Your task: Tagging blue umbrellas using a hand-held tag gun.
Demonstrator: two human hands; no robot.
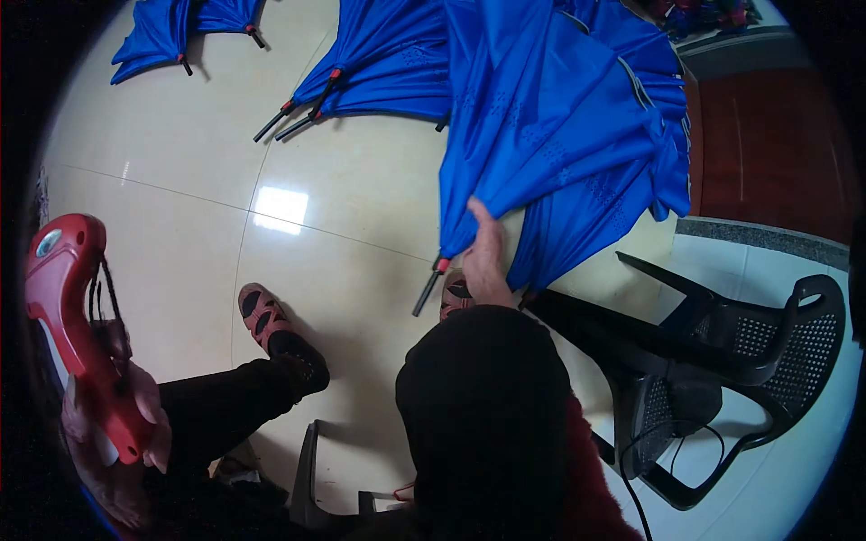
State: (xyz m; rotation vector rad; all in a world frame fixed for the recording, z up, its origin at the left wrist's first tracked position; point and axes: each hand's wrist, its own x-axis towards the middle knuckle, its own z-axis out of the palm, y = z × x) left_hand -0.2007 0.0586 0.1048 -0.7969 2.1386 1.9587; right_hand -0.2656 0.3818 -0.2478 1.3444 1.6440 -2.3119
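My right hand (485, 255) reaches forward and grips the fabric of a folded blue umbrella (541, 117) that lies on the floor, its black and red tip (431, 281) pointing toward me. My left hand (135, 424) is closed around the grip of a red gun-shaped hand tool (68, 307) at the far left, held upright. My right arm wears a black sleeve (487, 406). My foot in a red-brown sandal (263, 316) rests on the tiles between the two hands.
More blue umbrellas lie on the cream tiled floor: two at top left (162, 36), others at top centre (379, 63). An overturned black plastic chair (722, 361) lies to the right, with a black cable (649, 451). A red-brown surface (776, 153) borders the tiles.
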